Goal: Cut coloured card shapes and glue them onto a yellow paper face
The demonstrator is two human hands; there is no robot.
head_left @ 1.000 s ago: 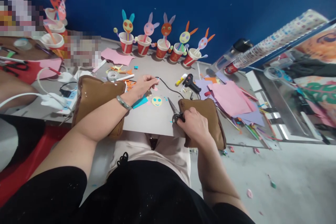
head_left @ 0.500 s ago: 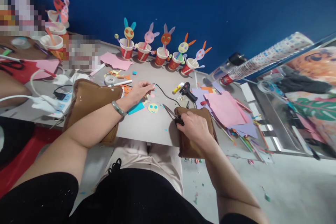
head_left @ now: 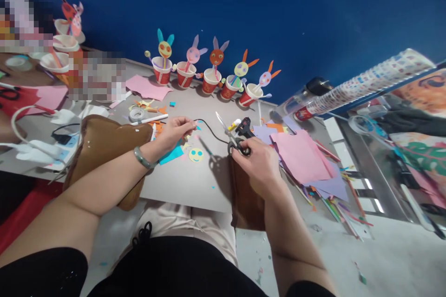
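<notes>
My right hand (head_left: pixel 259 160) grips a pair of scissors (head_left: pixel 234 143) by the dark handles, its blades slightly apart and raised above the table. My left hand (head_left: pixel 177 132) is closed in a pinch; whatever is between its fingertips is too small to make out. Below and between the hands lies a round yellow paper face (head_left: pixel 196 155) with blue eyes and a blue smile. A blue paper piece (head_left: pixel 171 154) rests under my left wrist. Just beyond the scissors are a black glue gun (head_left: pixel 244 126) and a yellow glue stick or marker (head_left: pixel 234 124).
Red cups (head_left: pixel 212 81) with paper rabbit figures stand along the blue wall. Brown cushions (head_left: pixel 104 144) lie under both forearms. Pink paper (head_left: pixel 301 151), purple sheets and pencils cover the right side. A tape roll (head_left: pixel 136 113) and a power strip (head_left: pixel 66 151) are leftward.
My right hand has lifted the scissors off the cushion, turning their tips up and away from me. My left hand stays pinched. The view has shifted slightly.
</notes>
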